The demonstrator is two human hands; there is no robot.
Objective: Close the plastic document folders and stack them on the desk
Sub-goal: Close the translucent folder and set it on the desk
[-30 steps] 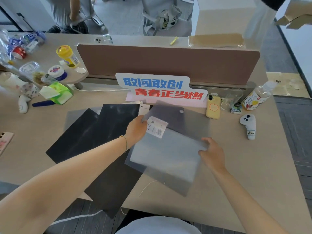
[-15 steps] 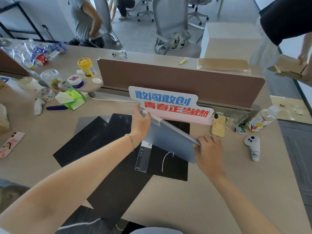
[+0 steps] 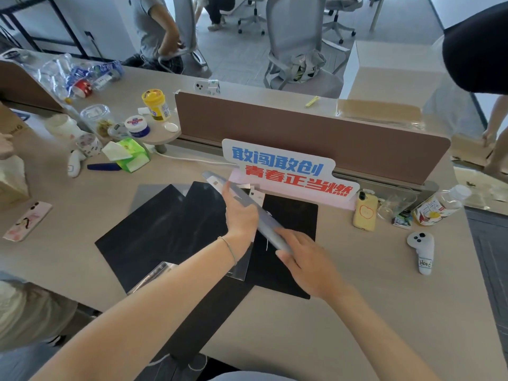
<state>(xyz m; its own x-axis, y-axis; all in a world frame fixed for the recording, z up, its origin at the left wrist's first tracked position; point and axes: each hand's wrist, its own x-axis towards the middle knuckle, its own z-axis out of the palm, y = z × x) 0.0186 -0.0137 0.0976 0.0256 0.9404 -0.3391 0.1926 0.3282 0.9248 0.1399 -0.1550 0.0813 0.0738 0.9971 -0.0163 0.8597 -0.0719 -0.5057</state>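
A translucent grey plastic folder (image 3: pixel 265 220) is lifted off the desk and tilted on edge, running from upper left to lower right. My left hand (image 3: pixel 239 215) grips its upper part, with a white label near that end. My right hand (image 3: pixel 305 259) holds its lower end. Beneath them several black folders (image 3: pixel 165 229) lie overlapping on the desk (image 3: pixel 384 312), and one more black folder (image 3: pixel 291 215) lies to the right under the raised one. A clear sleeve edge (image 3: pixel 239 268) shows below my left wrist.
A blue-and-red sign (image 3: pixel 286 169) stands before a brown divider (image 3: pixel 316 133). To the right lie a yellow phone (image 3: pixel 365 213), a bottle (image 3: pixel 439 204) and a white controller (image 3: pixel 422 251). On the left sit a pink phone (image 3: pixel 27 221), a green tissue pack (image 3: pixel 129 155) and jars. People are around the desk.
The grey folder went from lying flat on the black ones to being raised and turned on edge. Both hands stayed on it and lifted toward the sign.
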